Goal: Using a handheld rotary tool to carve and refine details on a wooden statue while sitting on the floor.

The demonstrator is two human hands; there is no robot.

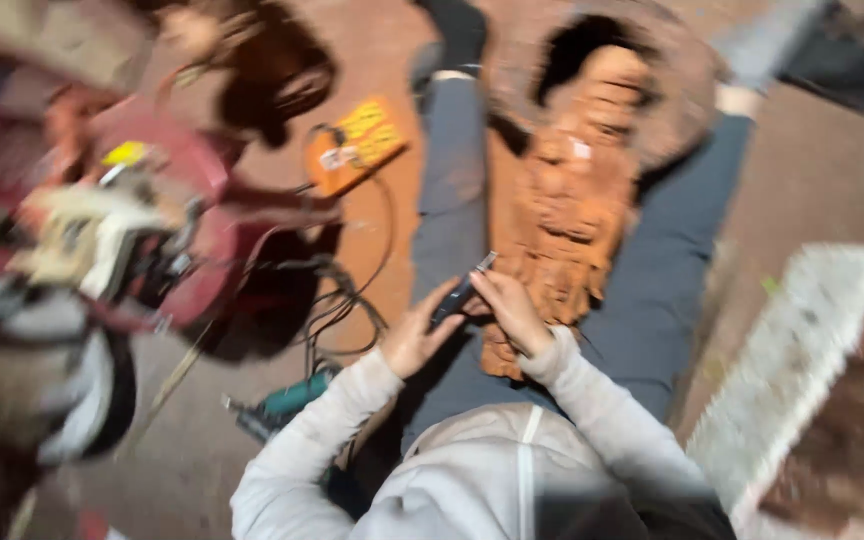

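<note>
**Both hands on a slim dark tool above a wood carving**

A slim dark hand tool with a pale metal tip lies over the person's lap, just above the near end of an orange-brown wood carving. The left hand curls its fingers around the tool's lower end; the right hand pinches it from the other side. The picture is blurred. The carving's surface is rough and ridged, lying between grey-trousered legs. On the floor lie black cables, a teal power tool and an orange flat case.
</note>
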